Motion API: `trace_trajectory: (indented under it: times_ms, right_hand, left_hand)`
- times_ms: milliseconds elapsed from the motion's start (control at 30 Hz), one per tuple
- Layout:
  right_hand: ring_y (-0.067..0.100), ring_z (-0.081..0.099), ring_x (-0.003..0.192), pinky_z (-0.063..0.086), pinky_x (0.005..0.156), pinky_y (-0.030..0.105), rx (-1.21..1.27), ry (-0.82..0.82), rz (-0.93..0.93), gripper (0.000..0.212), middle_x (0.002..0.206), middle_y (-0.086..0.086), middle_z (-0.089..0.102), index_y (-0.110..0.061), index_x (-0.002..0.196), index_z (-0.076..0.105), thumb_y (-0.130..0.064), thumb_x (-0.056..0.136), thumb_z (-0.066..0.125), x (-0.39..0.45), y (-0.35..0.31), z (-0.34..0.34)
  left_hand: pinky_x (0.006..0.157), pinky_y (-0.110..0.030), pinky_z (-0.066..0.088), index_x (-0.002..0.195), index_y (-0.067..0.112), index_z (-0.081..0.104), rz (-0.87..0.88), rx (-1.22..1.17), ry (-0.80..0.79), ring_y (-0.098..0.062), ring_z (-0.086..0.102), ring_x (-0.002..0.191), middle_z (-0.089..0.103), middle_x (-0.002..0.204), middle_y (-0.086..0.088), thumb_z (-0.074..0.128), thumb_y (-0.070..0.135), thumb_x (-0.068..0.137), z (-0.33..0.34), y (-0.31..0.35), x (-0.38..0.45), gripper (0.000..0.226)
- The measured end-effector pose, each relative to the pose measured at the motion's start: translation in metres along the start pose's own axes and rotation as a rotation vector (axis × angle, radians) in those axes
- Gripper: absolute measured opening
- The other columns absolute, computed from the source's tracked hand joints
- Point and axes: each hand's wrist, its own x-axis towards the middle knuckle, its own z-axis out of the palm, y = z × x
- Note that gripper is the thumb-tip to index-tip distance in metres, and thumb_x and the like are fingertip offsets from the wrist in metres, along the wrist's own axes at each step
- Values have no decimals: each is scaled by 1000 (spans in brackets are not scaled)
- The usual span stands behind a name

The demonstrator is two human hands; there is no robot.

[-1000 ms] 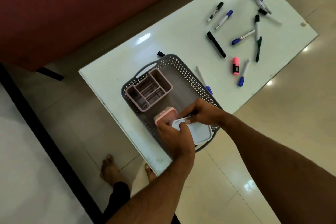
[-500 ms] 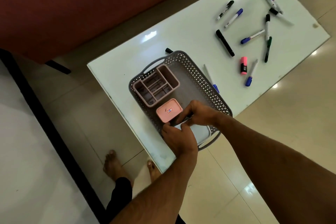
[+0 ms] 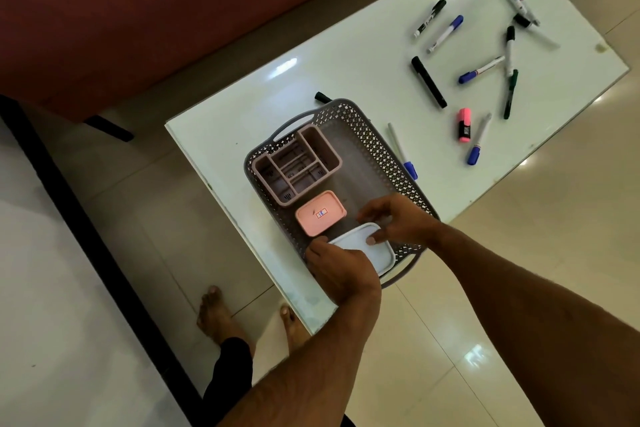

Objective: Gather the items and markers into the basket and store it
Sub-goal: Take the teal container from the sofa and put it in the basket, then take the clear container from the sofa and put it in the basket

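A grey perforated basket point(image 3: 375, 144) stands at the near end of a white glass table point(image 3: 346, 73). Inside lie a pink compartment organiser point(image 3: 296, 163), a pink lidded box point(image 3: 320, 212) and a white lidded box point(image 3: 369, 248). My left hand point(image 3: 337, 269) grips the white box's near left corner. Fingertips of my right hand point(image 3: 394, 218) rest on its far edge, fingers spread. Several markers point(image 3: 427, 81) and a pink highlighter point(image 3: 464, 125) lie scattered on the far half of the table. A blue-capped marker point(image 3: 403, 154) lies just right of the basket.
A dark red sofa point(image 3: 173, 3) runs along the table's far left side. A black marker cap point(image 3: 322, 97) peeks out behind the basket. My bare feet point(image 3: 216, 312) stand on the tiled floor by the table's near corner. A black strip crosses the floor at left.
The pink box has been set down flat in the basket and let go. Both hands have shifted onto the white box beside it.
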Motion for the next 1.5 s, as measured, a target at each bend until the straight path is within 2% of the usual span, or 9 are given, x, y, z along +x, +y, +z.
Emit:
trace_trajectory:
  times_ms: [133, 367, 467, 633, 767, 867, 1033, 1233, 1500]
  right_hand:
    - [14, 71, 102, 56, 98, 28, 2, -13, 5, 35, 109, -2, 76, -14, 109, 78, -9, 76, 88, 1, 8, 5]
    - [6, 69, 99, 53, 87, 11, 31, -52, 36, 36, 109, -7, 73, -13, 113, 75, -13, 79, 87, 5, 2, 3]
    - [8, 72, 94, 60, 86, 23, 23, 78, 30, 30, 106, -6, 76, -15, 107, 76, -24, 81, 87, 3, -11, -9]
    - [16, 71, 65, 59, 62, 33, 200, 387, 37, 22, 80, 5, 78, -12, 90, 80, -33, 87, 81, 17, -59, -52]
    - [13, 69, 73, 61, 71, 42, 331, 476, 37, 22, 88, 10, 78, -12, 99, 78, -33, 93, 75, 60, -127, -86]
    - [7, 72, 84, 60, 76, 32, 488, 509, 46, 28, 101, 3, 78, -18, 114, 74, -37, 94, 73, 110, -183, -105]
    - [24, 71, 101, 62, 86, 47, 813, 605, 30, 33, 118, 12, 73, -18, 125, 67, -37, 98, 68, 190, -278, -123]
    - [22, 67, 102, 60, 91, 53, 1023, 633, 29, 32, 124, 12, 69, -24, 126, 65, -40, 98, 66, 278, -374, -151]
    - [22, 65, 98, 58, 95, 55, 1106, 630, -26, 39, 117, 9, 68, -27, 131, 57, -41, 96, 67, 358, -439, -208]
  left_hand:
    - [95, -39, 52, 128, 9, 52, -8, 67, -45, -32, 49, 128, 51, 133, -13, 69, 2, 83, -3, 2, 0, 48]
    - [94, -34, 49, 127, 10, 52, 34, 128, -18, -28, 51, 124, 53, 132, -11, 70, 1, 80, -9, 5, 3, 52]
    - [92, -41, 48, 122, 7, 57, 76, 58, 34, -33, 56, 115, 57, 125, -14, 63, -5, 75, -21, 15, -4, 48]
    - [91, -48, 48, 114, 7, 61, 230, -138, 71, -40, 59, 109, 62, 117, -16, 64, 3, 73, -56, 52, 15, 42]
    - [97, -44, 50, 122, 6, 60, 375, -265, 42, -35, 60, 113, 62, 123, -14, 57, 26, 82, -95, 110, 82, 45]
    - [106, -40, 47, 133, 11, 54, 391, -368, -75, -26, 55, 125, 56, 137, -7, 61, 26, 95, -131, 169, 154, 42]
    - [110, -38, 42, 137, 13, 53, 380, -494, -261, -21, 53, 127, 56, 140, -3, 59, 29, 97, -203, 259, 273, 43]
    - [94, -23, 32, 143, 4, 46, 317, -616, -338, -19, 48, 122, 50, 142, -10, 53, 22, 103, -296, 339, 378, 45]
    - [92, -28, 33, 141, 14, 49, 306, -622, -358, -15, 48, 117, 52, 129, 3, 50, 35, 103, -347, 412, 462, 43]
